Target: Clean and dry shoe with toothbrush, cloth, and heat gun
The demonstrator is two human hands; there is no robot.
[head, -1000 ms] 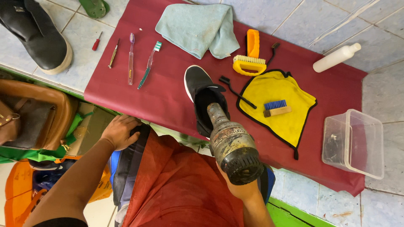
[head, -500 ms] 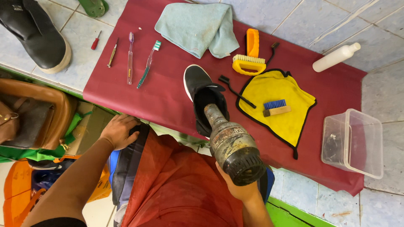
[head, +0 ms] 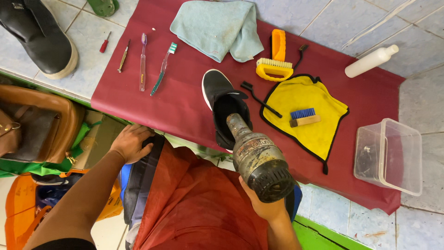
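A shoe-cleaning workspace: brushes (head: 274, 69), toothbrushes (head: 161, 68), cloths (head: 217, 27) and a shoe (head: 223, 104) laid on a red mat (head: 152, 99) over tiles.

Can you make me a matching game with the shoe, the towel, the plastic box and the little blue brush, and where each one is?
Things:
1. black shoe
2. blue towel
3. clear plastic box
4. small blue brush

Places:
A. on the yellow cloth
B. far right, at the red mat's edge
C. under the blower's nozzle
D. top of the mat

Pairs: 1-C, 2-D, 3-B, 4-A
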